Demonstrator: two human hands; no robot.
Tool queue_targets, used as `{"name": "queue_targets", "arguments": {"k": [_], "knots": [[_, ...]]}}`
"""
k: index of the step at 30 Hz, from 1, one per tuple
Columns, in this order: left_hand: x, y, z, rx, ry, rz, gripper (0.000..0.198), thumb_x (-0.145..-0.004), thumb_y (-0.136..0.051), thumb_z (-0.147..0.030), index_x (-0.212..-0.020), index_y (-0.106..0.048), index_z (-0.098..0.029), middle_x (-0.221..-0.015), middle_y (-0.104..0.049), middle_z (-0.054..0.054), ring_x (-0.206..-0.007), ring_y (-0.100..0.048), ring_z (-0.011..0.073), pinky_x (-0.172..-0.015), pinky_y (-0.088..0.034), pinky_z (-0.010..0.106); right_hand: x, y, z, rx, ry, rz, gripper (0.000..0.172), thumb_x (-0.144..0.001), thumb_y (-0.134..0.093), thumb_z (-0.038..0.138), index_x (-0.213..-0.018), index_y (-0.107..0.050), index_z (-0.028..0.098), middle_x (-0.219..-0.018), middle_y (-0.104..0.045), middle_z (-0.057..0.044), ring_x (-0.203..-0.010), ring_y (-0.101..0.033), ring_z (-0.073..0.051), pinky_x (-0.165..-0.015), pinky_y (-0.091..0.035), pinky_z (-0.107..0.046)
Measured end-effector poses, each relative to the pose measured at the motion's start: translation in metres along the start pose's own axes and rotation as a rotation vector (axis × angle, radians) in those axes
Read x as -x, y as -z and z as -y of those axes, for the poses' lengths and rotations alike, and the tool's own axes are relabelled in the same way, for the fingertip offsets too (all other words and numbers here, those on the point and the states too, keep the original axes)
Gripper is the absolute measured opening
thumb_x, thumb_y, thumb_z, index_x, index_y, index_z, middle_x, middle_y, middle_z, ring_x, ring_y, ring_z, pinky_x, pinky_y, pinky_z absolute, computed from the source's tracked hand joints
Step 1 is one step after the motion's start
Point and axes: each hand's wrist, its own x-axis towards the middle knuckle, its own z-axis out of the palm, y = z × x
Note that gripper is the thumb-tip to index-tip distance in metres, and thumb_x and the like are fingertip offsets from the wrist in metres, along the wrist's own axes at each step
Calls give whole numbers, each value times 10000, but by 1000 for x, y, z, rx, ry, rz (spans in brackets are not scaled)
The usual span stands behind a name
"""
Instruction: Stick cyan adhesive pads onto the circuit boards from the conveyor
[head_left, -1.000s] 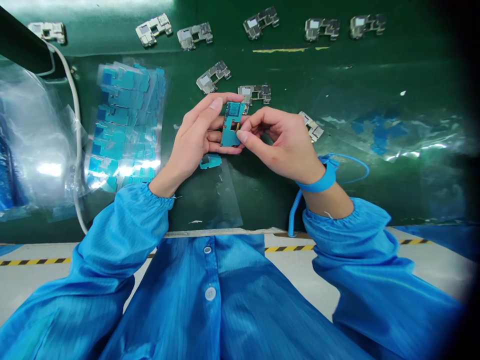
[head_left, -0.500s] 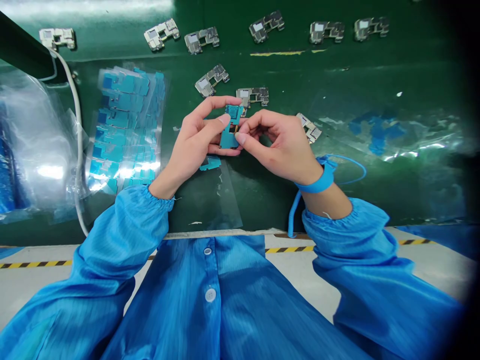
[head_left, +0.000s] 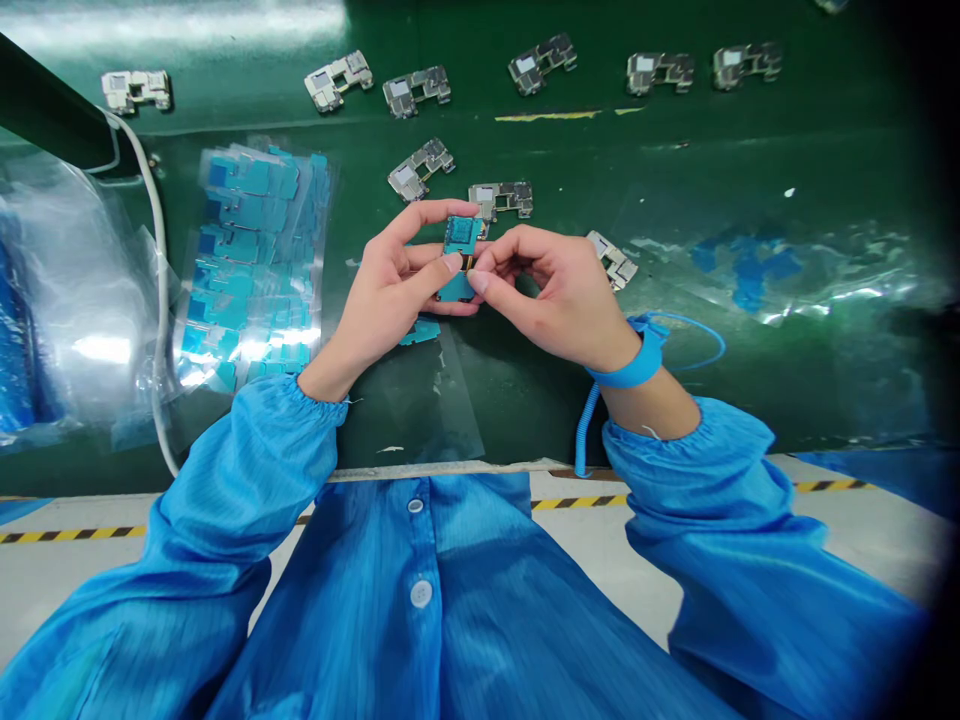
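My left hand (head_left: 394, 262) grips a small phone circuit board (head_left: 463, 236) by its edges, its face covered with blue-green film. The thumb presses across the middle of the board and the fingers run behind it. With thumb and forefinger pinched, my right hand (head_left: 551, 290) touches the board's lower right edge; its other fingers are curled. Under my left hand a loose piece of blue-green film (head_left: 421, 331) lies on a clear sheet. Just beyond my fingertips is a bare circuit board (head_left: 510, 198), and another circuit board (head_left: 613, 262) lies beside my right hand.
Sheets of blue-green film cut-outs (head_left: 251, 250) lie at the left, by a pale cable (head_left: 159, 290) and clear plastic bags (head_left: 82, 260). Several circuit boards (head_left: 416, 92) are spread along the back. A blue wrist strap (head_left: 630, 368) with a coiled cord circles my right wrist.
My left thumb has slid down the board from its upper part to its middle. My right hand stays pinched at the lower edge. The view has shifted slightly.
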Motion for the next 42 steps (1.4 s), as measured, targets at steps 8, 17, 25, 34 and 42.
{"name": "queue_targets", "arguments": {"k": [8,17,25,34,42], "knots": [[-1,1,0,27,1,-18,703,-920,-891,-529,-1530,-655,-273,-1107,-906,41,-1067,-877,275,-923,-775,428,-1,0,2,7,0,5,316,-951,-883,526,-879,-741,253,-857,-752,-26,-735,-629,-182,-668,-554,-345],[0,3,2,-2,-38,11,837,-909,-914,-579,-1624,-578,-303,-1252,-893,63,-1103,-877,271,-930,-772,416,-1,0,6,-43,-18,-38,384,-980,-851,606,-860,-754,254,-852,-763,-46,-924,-745,-255,-789,-629,-390],[2,3,-4,-56,-119,39,816,-952,-869,-608,-1636,-519,-332,-1435,-834,100,-1163,-880,286,-998,-757,424,-2,3,7,-119,-15,-112,418,-992,-809,679,-979,-748,265,-1082,-823,-62,-790,-710,-195,-780,-653,-387],[2,6,-1,-69,-184,18,919,-870,-962,-585,-1632,-509,-343,-1543,-776,122,-1169,-880,290,-1003,-752,389,-4,4,9,-98,59,-177,459,-1001,-774,734,-984,-733,277,-957,-751,-34,-788,-671,-191,-757,-593,-368],[1,3,-1,-83,-183,-62,782,-980,-862,-591,-1627,-504,-334,-1433,-829,109,-1298,-838,300,-983,-762,378,-2,-5,4,-98,52,-107,396,-1018,-786,655,-1008,-723,265,-943,-759,-26,-777,-628,-173,-693,-528,-317]]}}
